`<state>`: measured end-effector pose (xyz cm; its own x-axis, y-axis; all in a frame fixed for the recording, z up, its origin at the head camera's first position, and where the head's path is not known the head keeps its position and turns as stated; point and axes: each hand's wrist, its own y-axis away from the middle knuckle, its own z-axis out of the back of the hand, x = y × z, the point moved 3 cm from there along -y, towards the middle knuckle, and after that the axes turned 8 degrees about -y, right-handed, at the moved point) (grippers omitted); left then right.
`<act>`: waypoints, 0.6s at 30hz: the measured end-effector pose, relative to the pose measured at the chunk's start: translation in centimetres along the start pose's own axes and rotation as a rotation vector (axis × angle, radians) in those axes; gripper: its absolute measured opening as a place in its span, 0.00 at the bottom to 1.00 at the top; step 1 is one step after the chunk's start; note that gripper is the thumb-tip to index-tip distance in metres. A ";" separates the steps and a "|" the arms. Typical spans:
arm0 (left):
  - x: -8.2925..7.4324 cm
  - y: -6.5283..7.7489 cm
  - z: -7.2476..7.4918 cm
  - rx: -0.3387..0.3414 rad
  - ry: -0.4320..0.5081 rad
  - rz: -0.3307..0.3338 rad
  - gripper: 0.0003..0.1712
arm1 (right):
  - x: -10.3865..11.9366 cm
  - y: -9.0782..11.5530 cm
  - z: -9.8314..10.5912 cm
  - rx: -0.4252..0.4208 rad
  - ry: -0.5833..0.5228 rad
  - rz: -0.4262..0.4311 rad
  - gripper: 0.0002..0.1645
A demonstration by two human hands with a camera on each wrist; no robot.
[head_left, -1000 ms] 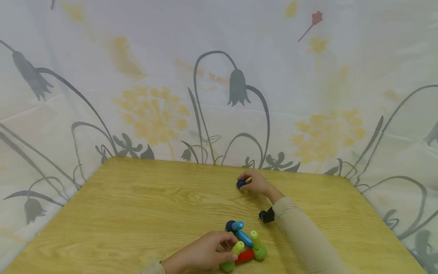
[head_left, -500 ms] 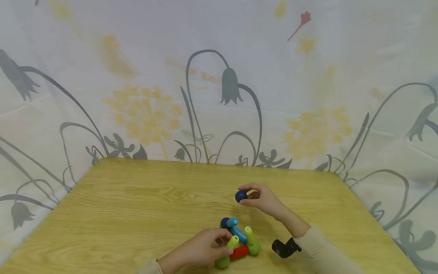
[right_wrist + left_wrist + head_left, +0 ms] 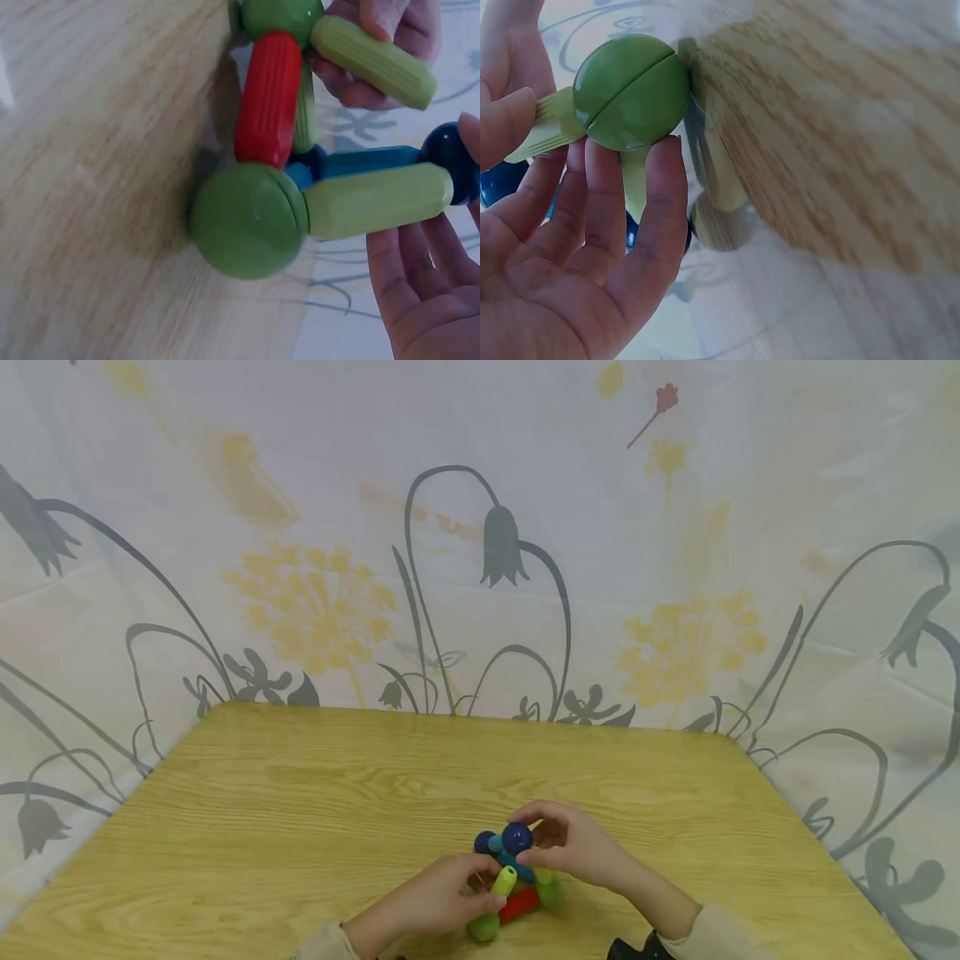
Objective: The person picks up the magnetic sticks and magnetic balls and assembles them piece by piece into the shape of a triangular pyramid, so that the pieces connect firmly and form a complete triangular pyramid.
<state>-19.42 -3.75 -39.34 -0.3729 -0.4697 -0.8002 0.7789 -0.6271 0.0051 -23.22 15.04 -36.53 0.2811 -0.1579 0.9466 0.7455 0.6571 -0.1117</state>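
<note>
Rods and balls, apparently a magnetic building set, form a small frame on the table [image 3: 315, 827]. My left hand [image 3: 446, 893] pinches an upright yellow-green rod [image 3: 506, 881] that rises from a green ball [image 3: 632, 92]. Between finger and thumb, my right hand [image 3: 581, 852] holds a dark blue ball [image 3: 516, 837] over the frame's far side. That ball meets the tops of a blue rod [image 3: 367, 160] and another yellow-green rod [image 3: 379, 201]; whether it touches both is unclear. A red rod [image 3: 268, 101] joins two green balls low down. Another dark blue ball [image 3: 484, 842] lies at the far left corner.
A black device [image 3: 637, 948] sits by the right sleeve at the bottom edge. Behind the wooden table hangs a pale cloth [image 3: 360, 427] printed with flowers.
My right hand has brought the dark blue ball from the far part of the table toward me, down to the frame. The left hand keeps its pinch on the yellow-green rod.
</note>
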 end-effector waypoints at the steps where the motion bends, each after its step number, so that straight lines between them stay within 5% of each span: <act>1: 0.0 0.0 0.0 -0.002 0.003 0.005 0.10 | -0.1 0.1 -0.1 0.012 0.017 0.001 0.25; 7: 0.0 -0.1 -0.1 -0.013 0.009 0.022 0.10 | -0.8 1.0 -0.2 0.041 0.099 -0.007 0.30; 18: -0.1 -0.2 0.2 -0.052 -0.021 0.043 0.10 | -1.3 2.1 -0.3 -0.004 -0.032 -0.074 0.13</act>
<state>-19.61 -3.68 -39.15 -0.3481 -0.5089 -0.7873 0.8195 -0.5730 0.0081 -21.85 16.45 -38.12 0.2056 -0.1817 0.9616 0.7657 0.6418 -0.0425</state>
